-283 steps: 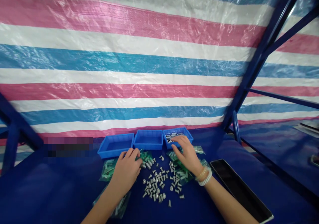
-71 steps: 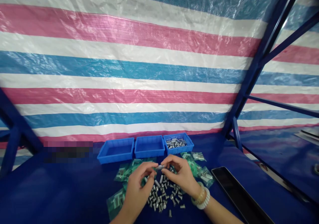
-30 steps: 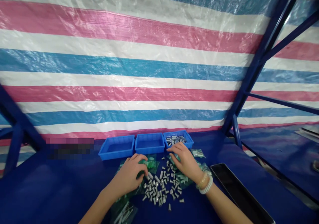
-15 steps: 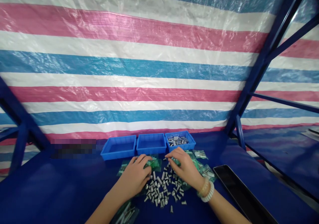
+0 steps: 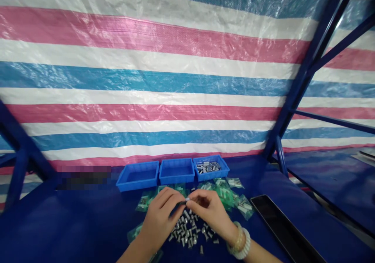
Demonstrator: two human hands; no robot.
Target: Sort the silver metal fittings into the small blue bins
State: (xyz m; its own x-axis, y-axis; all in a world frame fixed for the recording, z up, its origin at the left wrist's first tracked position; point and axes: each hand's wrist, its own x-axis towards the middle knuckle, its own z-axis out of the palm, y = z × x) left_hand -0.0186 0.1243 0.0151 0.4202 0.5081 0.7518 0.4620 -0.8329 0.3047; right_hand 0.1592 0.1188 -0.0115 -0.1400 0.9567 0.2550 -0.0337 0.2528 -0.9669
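My left hand (image 5: pixel 164 212) and my right hand (image 5: pixel 209 210) meet fingertip to fingertip above a pile of small silver metal fasteners (image 5: pixel 184 231). A small metal fastener (image 5: pixel 187 199) shows between them, pinched by both thumbs and forefingers; its exact form is too small to make out. The loose fasteners have round heads and short shanks, and lie partly hidden beneath my hands. Two bracelets, one pale yellow and one white, circle my right wrist.
Behind my hands stand three blue bins: the left bin (image 5: pixel 137 185) and middle bin (image 5: pixel 177 179) look bare inside, while the right bin (image 5: pixel 211 175) holds silver pieces. Clear and green packets (image 5: pixel 225 196) surround the pile. A black tray (image 5: pixel 281 224) lies right.
My hands have come together from either side of the pile. A small metal fastener now shows between their fingertips.
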